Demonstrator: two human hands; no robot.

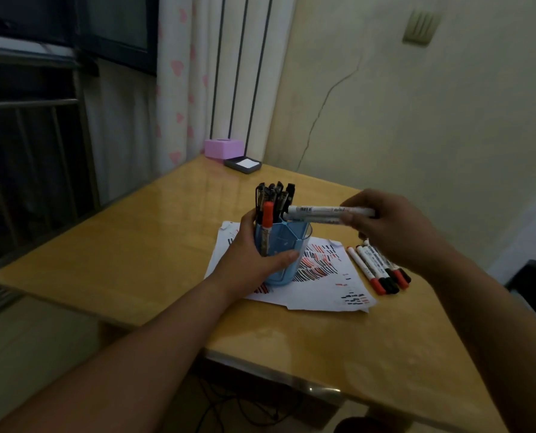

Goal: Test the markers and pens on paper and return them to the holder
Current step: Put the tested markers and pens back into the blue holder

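Observation:
A light blue pen holder (295, 242) stands on white paper (326, 289) covered with red and black test strokes. My left hand (254, 254) wraps around the holder's left side. Several dark pens (274, 195) and one red-capped marker (267, 214) stick up from it. My right hand (391, 226) grips two white markers (319, 213) held level, their free ends reaching over the holder's rim. Several more white markers with red and black caps (377, 270) lie on the table right of the paper.
The wooden table (135, 254) has a pink box (223, 148) and a dark tray with white notes (243, 165) at its far corner. A curtain and window lie to the left, a wall to the right.

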